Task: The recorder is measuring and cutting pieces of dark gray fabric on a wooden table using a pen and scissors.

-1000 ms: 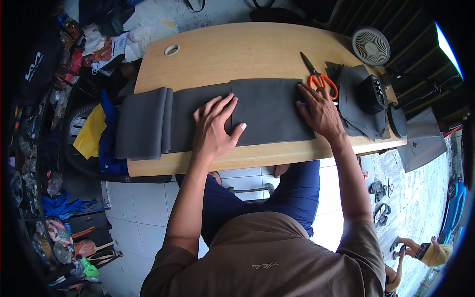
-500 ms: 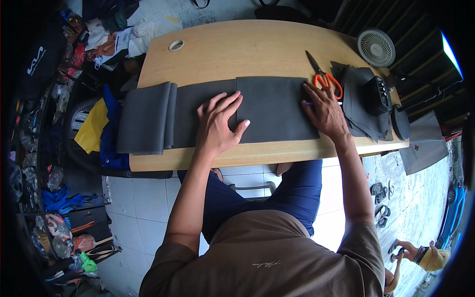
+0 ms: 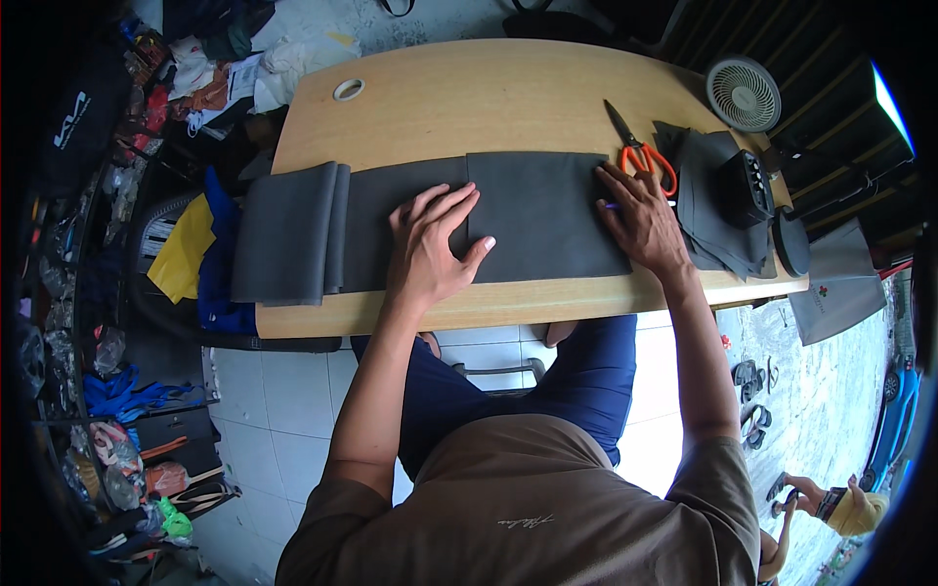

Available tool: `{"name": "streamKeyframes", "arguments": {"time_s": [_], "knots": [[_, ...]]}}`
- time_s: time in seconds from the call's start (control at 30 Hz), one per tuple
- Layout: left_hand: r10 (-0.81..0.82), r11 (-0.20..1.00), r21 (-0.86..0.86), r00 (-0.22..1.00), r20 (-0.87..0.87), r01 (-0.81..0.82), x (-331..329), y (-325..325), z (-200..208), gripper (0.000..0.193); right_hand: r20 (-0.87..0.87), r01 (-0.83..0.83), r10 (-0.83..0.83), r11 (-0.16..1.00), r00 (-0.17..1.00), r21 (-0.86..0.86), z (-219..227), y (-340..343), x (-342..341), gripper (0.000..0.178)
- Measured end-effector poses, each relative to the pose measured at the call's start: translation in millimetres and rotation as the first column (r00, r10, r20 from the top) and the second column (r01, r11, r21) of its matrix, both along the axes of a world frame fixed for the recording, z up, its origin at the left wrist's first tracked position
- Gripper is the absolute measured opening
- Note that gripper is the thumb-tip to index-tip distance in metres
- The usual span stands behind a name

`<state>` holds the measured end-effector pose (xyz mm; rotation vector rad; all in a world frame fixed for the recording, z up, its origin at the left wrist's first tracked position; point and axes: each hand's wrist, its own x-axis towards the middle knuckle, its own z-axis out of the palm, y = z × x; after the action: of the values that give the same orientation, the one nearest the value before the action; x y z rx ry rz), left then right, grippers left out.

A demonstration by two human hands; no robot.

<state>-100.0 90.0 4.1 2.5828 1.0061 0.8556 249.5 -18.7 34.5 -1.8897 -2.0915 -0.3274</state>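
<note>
A long dark grey sheet lies across the table, its left end folded over in layers (image 3: 283, 234). A second dark grey rectangular piece (image 3: 547, 220) sits at its right, with a straight edge line between the two. My left hand (image 3: 435, 239) rests on the sheet near that line, fingers stretched and thumb apart, holding nothing. My right hand (image 3: 645, 220) lies on the right edge of the piece. A thin pen with a purple end (image 3: 612, 206) pokes out between its thumb and index finger; the rest is mostly hidden by the hand. Orange-handled scissors (image 3: 640, 156) lie just beyond that hand.
Stacked dark cut pieces (image 3: 703, 205) lie at the right, beside a black box-like holder (image 3: 747, 190). A white fan (image 3: 743, 94) stands at the far right corner. A tape roll (image 3: 348, 90) is at the far left. Yellow material (image 3: 183, 252) hangs left of the table.
</note>
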Motion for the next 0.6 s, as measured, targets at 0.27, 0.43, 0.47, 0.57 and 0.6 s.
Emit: {"name": "streamKeyframes", "arguments": {"time_s": [0.27,0.43,0.47,0.57,0.6], "knots": [[0.0,1.0,0.011,1.0,-0.007,0.0,2.9,-0.8,0.6,0.064,0.011,-0.021,0.021,1.0,1.0,-0.007,-0.5,-0.5,3.0,0.056],[0.024,1.0,0.021,0.997,-0.069,-0.023,4.6,-2.0,0.2,0.061,-0.005,-0.011,0.011,1.0,1.0,-0.016,0.9,-1.0,0.3,0.056],[0.026,0.999,0.024,0.997,-0.07,-0.025,3.9,-2.1,0.3,0.061,-0.006,-0.011,0.011,1.0,1.0,-0.014,0.9,-0.7,0.1,0.056],[0.029,0.999,0.027,0.997,-0.068,-0.027,3.0,-2.0,-0.7,0.061,0.013,-0.017,0.017,1.0,1.0,-0.005,1.3,0.1,-1.0,0.056],[0.029,0.999,0.03,0.997,-0.067,-0.027,3.7,-2.2,-0.3,0.061,0.005,-0.02,0.02,1.0,1.0,-0.007,1.7,-0.4,-0.6,0.056]]}}
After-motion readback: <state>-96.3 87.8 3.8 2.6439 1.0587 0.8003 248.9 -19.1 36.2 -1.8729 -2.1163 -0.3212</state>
